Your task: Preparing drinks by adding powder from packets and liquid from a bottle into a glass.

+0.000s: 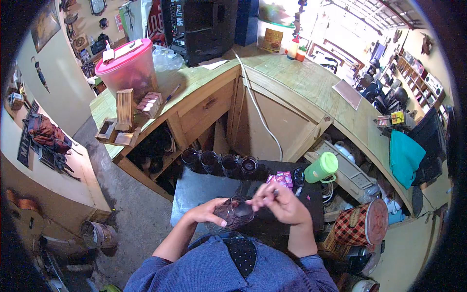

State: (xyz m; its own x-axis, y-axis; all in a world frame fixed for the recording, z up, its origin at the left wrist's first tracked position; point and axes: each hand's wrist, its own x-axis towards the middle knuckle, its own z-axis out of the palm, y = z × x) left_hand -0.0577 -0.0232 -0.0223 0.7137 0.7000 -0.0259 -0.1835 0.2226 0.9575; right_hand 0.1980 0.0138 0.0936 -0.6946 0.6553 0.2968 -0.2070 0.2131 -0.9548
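Note:
My left hand [209,213] grips a clear patterned glass mug [237,213], tilted in front of my chest above a dark low table [266,226]. At the mug's rim is my right hand [281,202], its fingers bent; whether something thin is pinched between them is too blurred to tell. Behind the hands, several glass mugs [230,164] with dark insides stand in a row at the table's far edge. Purple sachets [282,179] lie beyond my right hand, beside a crumpled black wrapper [299,177] and a lidded light green pitcher [321,168].
A wooden counter [204,87] curves around the table, bearing a pink-lidded bucket [126,69], a wooden holder [124,109] and a large black speaker [200,29]. A white cable [259,113] hangs down its front. A red checked container [361,222] stands at the right, a bucket [98,235] at the left.

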